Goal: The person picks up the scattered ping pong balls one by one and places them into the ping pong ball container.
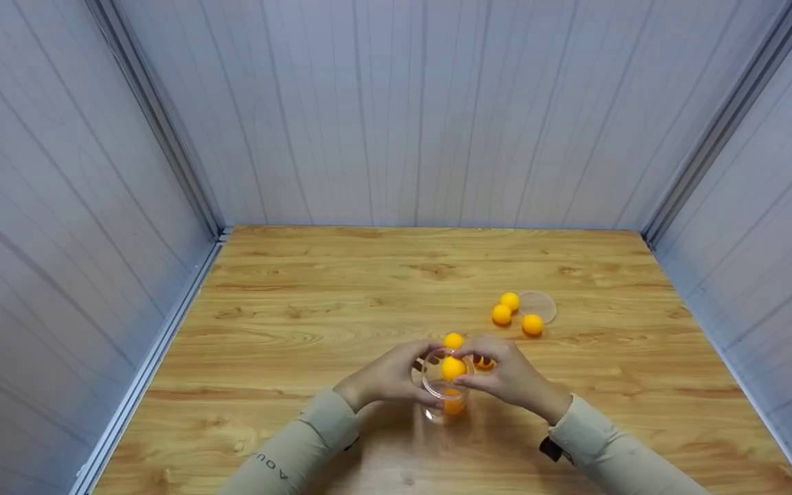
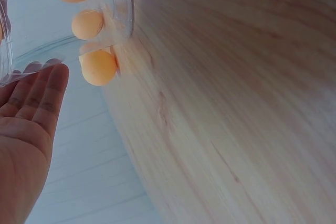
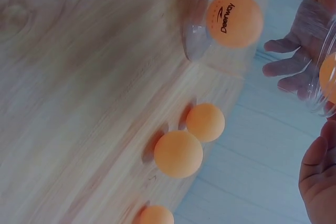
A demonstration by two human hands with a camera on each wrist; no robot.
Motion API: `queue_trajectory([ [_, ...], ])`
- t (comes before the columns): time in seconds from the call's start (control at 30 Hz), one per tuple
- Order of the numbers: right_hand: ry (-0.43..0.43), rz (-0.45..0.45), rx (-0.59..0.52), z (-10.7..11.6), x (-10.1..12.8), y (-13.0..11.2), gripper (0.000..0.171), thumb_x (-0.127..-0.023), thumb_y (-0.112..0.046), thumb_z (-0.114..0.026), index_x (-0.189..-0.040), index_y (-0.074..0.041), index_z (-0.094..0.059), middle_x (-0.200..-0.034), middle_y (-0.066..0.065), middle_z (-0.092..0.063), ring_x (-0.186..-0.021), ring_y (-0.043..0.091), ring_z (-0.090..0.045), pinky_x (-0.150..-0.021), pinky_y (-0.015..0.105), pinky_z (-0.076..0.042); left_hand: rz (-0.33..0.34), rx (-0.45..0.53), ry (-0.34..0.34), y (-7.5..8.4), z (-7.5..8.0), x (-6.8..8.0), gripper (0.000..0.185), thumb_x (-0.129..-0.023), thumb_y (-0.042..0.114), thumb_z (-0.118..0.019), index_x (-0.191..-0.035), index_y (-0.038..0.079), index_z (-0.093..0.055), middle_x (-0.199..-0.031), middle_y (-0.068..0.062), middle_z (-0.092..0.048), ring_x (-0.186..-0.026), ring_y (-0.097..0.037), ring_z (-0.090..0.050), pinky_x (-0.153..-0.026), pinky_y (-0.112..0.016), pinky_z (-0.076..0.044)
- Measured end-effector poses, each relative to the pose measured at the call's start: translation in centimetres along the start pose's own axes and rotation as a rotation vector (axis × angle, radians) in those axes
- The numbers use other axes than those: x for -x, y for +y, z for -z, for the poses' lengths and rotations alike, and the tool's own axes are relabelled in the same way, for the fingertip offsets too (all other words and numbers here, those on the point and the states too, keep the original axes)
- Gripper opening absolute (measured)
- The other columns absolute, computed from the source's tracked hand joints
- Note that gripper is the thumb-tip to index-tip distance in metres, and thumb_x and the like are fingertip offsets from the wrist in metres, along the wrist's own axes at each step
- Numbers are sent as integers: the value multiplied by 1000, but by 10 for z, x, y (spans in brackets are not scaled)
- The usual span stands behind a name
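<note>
A clear plastic jar (image 1: 432, 412) stands upright on the table, its round mouth facing up. My left hand (image 1: 392, 375) holds it near the rim, thumb in front and fingers behind. One orange ping-pong ball (image 3: 234, 20) with dark lettering lies at the bottom of the jar. Between thumb and forefinger my right hand (image 1: 509, 371) pinches another orange ping-pong ball (image 1: 454, 368) at the mouth. Behind the jar sits a loose ball (image 1: 453, 340), and one more ball (image 1: 484, 364) is partly covered by the right hand.
Farther back to the right, three orange balls (image 1: 532, 324) rest around a flat, clear round lid (image 1: 538, 307). The wooden table (image 1: 286, 295) is bordered by pale panel walls (image 1: 396, 124) at the back and both sides.
</note>
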State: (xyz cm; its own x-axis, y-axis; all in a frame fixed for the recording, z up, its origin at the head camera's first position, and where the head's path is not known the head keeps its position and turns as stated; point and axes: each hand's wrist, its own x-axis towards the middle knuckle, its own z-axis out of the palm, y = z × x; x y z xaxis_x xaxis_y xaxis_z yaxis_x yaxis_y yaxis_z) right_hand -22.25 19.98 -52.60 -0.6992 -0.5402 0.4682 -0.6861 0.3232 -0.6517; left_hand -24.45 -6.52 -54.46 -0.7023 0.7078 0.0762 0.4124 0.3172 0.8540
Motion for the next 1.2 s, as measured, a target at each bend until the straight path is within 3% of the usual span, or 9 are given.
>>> queue_trajectory([
  [0.23, -22, -8, 16, -3, 0, -1, 27, -91, -15, -88, -117, -8, -82, -112, 9, -81, -88, 5, -57, -73, 22, -52, 10, -1, -5, 0, 0, -1, 80, -83, 22, -98, -151, 16, -58, -146, -1, -67, -133, -37, -62, -111, -38, -53],
  [0.47, -48, -78, 23, -3, 1, -3, 27, -92, -19, -88, -117, -9, -83, -108, 6, -81, -83, 27, -58, -74, 20, -45, 17, 4, -4, 1, 0, 0, 81, -82, 24, -98, -151, 16, -58, -145, 0, -67, -132, -32, -64, -110, -37, -53],
  [0.77, -65, -52, 22, -3, 2, -1, 29, -93, -18, -87, -118, -5, -83, -114, 8, -84, -87, 34, -62, -74, 30, -48, 7, -16, -11, 1, 1, 0, 76, -83, 30, -97, -148, 18, -60, -145, 0, -67, -131, -25, -63, -111, -38, -54],
  [1.0, -45, -7, 35, -5, 2, 1, 25, -92, -17, -88, -114, -6, -84, -112, 7, -85, -88, 29, -65, -76, 26, -48, 18, 6, -13, 1, 1, 1, 78, -84, 30, -96, -151, 17, -58, -147, -3, -66, -135, -35, -61, -113, -43, -54],
  [1.2, -22, 33, 28, -4, 2, 2, 21, -92, -13, -87, -112, -8, -85, -111, 8, -84, -90, 22, -67, -75, 33, -55, 24, 1, -13, 1, 2, 1, 78, -85, 34, -95, -151, 15, -58, -148, -10, -66, -135, -36, -61, -114, -49, -54],
])
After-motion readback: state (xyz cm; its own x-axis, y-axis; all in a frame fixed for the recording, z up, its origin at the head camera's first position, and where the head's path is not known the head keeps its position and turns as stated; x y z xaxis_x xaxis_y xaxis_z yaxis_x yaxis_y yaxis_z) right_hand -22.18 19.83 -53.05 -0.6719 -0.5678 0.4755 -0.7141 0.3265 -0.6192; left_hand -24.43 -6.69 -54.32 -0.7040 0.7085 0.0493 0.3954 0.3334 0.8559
